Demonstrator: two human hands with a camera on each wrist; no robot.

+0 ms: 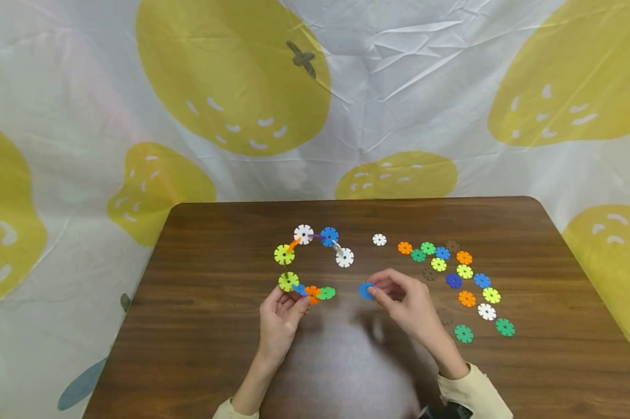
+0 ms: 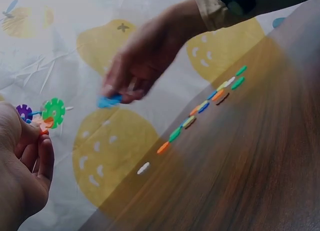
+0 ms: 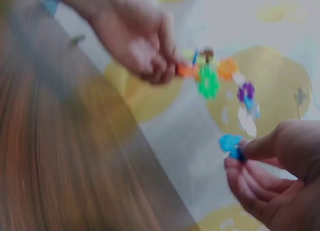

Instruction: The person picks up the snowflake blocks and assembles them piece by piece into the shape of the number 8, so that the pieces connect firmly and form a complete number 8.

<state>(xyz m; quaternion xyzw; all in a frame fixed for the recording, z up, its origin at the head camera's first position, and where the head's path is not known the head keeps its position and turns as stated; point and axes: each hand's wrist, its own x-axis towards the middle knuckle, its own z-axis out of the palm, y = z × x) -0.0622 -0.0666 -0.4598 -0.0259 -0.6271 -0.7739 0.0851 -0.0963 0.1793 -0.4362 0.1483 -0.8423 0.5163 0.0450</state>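
Observation:
My left hand (image 1: 278, 326) pinches an orange notched disc (image 1: 312, 295) in a curved chain of interlocking plastic discs, held up above the table. A green disc (image 1: 326, 293) ends the chain beside my thumb; a white disc (image 1: 344, 258) forms its other end, with yellow-green, white, blue, orange and purple discs between. Across a gap to the right, my right hand (image 1: 411, 305) holds a blue disc (image 1: 366, 290) between thumb and fingertips. In the right wrist view this blue piece (image 3: 230, 142) shows a lighter and a darker part, apart from the chain.
Loose notched discs in several colours lie on the brown wooden table (image 1: 200, 326) to the right, including a white disc (image 1: 379, 240) at the back and a green disc (image 1: 505, 327) nearer the front. A fruit-print cloth (image 1: 273, 174) hangs behind the table.

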